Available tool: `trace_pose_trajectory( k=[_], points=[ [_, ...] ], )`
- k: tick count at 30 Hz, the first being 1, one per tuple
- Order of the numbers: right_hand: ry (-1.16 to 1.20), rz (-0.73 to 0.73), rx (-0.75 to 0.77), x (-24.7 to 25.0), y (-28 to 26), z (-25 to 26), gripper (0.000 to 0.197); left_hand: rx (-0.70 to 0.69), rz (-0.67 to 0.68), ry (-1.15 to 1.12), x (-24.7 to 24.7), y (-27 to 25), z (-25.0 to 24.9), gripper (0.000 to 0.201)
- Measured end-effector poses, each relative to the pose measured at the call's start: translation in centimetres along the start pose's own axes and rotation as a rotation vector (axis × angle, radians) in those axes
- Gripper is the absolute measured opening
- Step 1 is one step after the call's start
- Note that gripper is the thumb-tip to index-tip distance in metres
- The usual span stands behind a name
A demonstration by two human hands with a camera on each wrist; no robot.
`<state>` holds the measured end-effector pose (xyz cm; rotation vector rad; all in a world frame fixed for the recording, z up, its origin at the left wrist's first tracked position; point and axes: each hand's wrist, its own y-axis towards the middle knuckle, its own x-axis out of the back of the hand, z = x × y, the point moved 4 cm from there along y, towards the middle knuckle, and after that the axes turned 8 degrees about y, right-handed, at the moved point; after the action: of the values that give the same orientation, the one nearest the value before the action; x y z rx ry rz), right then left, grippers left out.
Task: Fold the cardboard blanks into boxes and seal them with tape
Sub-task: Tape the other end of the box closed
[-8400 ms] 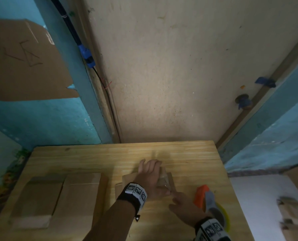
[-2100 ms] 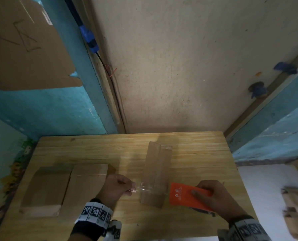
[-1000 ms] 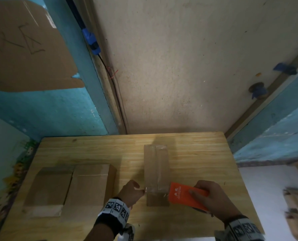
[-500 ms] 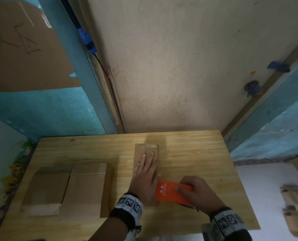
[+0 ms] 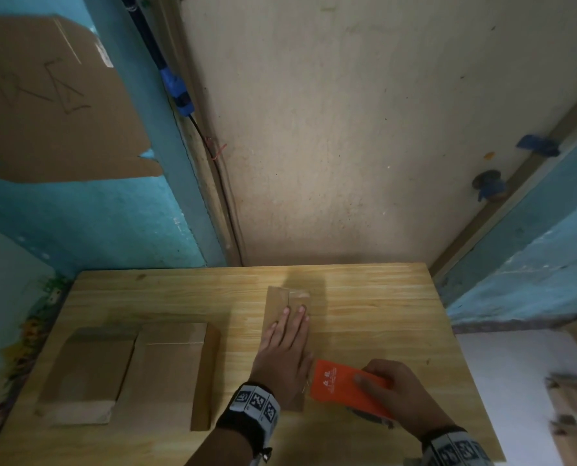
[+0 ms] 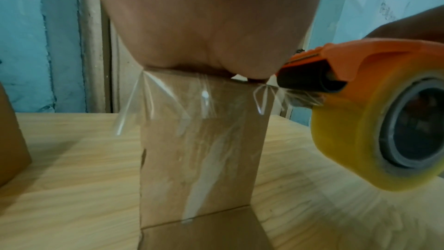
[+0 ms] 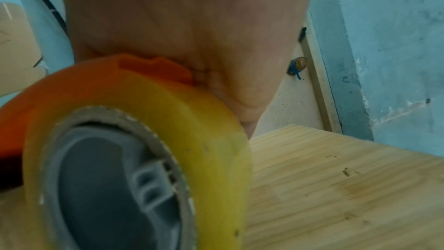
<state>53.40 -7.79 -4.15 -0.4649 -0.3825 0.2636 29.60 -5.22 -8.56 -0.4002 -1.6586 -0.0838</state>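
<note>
Wooden table (image 5: 364, 317): light plank top, set against a beige board wall with turquoise painted wall to either side.

Cardboard box (image 5: 277, 301): narrow, brown, lying lengthwise near the middle of the table, long axis running from near to far. Clear tape (image 6: 192, 102) lies along its top seam and hangs over the near end face, with loose wrinkled edges standing out at both sides. A flap at the near end lies flat on the table.

Left hand (image 5: 285, 351): laid flat on top of the box, palm down, fingers (image 5: 282, 319) straight and together, pointing to the far side; it presses on the taped seam. Marker-patterned band on the wrist.

Right hand (image 5: 394, 388): just right of the box's near end, fingers curled over the orange tape dispenser (image 5: 341, 388) and gripping it. The dispenser's front edge is close beside the left hand at the box's near right corner; the left wrist view shows strands of tape running from its black roller to that corner. Roll of yellowish tape (image 7: 144, 140) mounted on a grey hub.

Two flat cardboard blanks (image 5: 129, 368): side by side on the left part of the table, well apart from the hands.

Further cardboard pieces (image 5: 572, 415): at the right edge, off the table.

Large torn cardboard sheet (image 5: 45, 105): on the left wall, with pen marks.
</note>
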Motion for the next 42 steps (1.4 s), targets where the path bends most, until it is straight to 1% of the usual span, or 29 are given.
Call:
trace_pose_trajectory(
  k=[2,4,6,10,13,16,19,22,23,25,27,28,29,30,32,33,34,36,39,42],
  points=[
    [-0.021,-0.020,0.039,0.0,-0.1,-0.6,0.026,-0.006,0.011,-0.002,-0.1,0.2,0.1,0.071],
    [-0.056,-0.033,0.071,-0.1,-0.1,-1.4,0.032,-0.008,0.021,-0.010,-0.3,0.4,0.3,0.073],
    [-0.056,-0.047,0.065,-0.1,-0.1,-2.1,0.037,-0.010,0.011,-0.013,-0.4,0.4,0.5,0.074],
    [-0.082,-0.058,0.058,-0.2,0.1,-2.2,0.056,-0.013,0.009,-0.025,-0.4,0.3,0.5,0.073],
    [-0.102,-0.057,0.060,0.0,0.2,-1.9,0.056,-0.012,0.017,-0.026,-0.1,0.3,0.5,0.072],
    [-0.111,-0.025,0.042,0.1,0.3,-1.7,0.055,-0.021,0.027,-0.024,0.2,0.2,0.4,0.072],
    [-0.159,0.006,0.047,0.5,0.5,-1.5,0.050,-0.031,0.014,-0.032,0.3,0.0,0.4,0.072],
    [-0.167,0.012,0.038,0.7,0.6,-1.0,0.051,-0.033,-0.003,-0.046,0.5,0.0,0.3,0.072],
    [-0.163,0.012,0.025,0.8,0.7,-0.9,0.054,-0.035,-0.003,-0.052,0.4,0.0,0.3,0.073],
    [-0.178,0.028,0.006,1.0,0.8,-1.1,0.067,-0.031,0.003,-0.061,0.4,0.0,0.4,0.073],
    [-0.164,0.032,-0.038,1.9,0.7,-1.5,0.081,-0.032,0.032,-0.046,0.1,0.4,0.6,0.073],
    [-0.153,0.029,-0.068,2.4,0.5,-1.6,0.084,-0.029,0.049,-0.023,-0.1,0.4,0.6,0.073],
    [-0.156,0.023,-0.094,2.6,0.4,-1.2,0.083,-0.010,0.057,-0.010,-0.3,0.2,0.6,0.073],
    [-0.170,0.020,-0.124,2.7,0.3,-0.6,0.077,0.009,0.040,0.000,-0.5,0.3,0.5,0.072],
    [-0.164,0.029,-0.203,2.1,0.5,0.0,0.056,0.016,0.035,-0.019,-0.6,0.3,0.0,0.073],
    [-0.146,0.041,-0.249,1.4,0.8,0.1,0.050,0.010,0.024,-0.017,-0.5,0.3,-0.1,0.074],
    [-0.150,0.047,-0.291,0.7,1.2,0.3,0.049,0.002,0.011,-0.018,-0.2,0.2,-0.2,0.076],
    [-0.223,0.052,-0.322,-0.8,2.1,0.7,0.054,-0.017,0.019,-0.011,0.3,0.2,-0.2,0.084],
    [-0.486,0.054,-0.243,-2.4,3.6,1.7,0.072,-0.028,0.075,0.015,0.5,0.0,0.0,0.101],
    [-0.687,0.021,-0.188,-2.8,4.2,3.5,0.071,-0.026,0.077,0.022,0.4,0.1,-0.1,0.106]
  ],
)
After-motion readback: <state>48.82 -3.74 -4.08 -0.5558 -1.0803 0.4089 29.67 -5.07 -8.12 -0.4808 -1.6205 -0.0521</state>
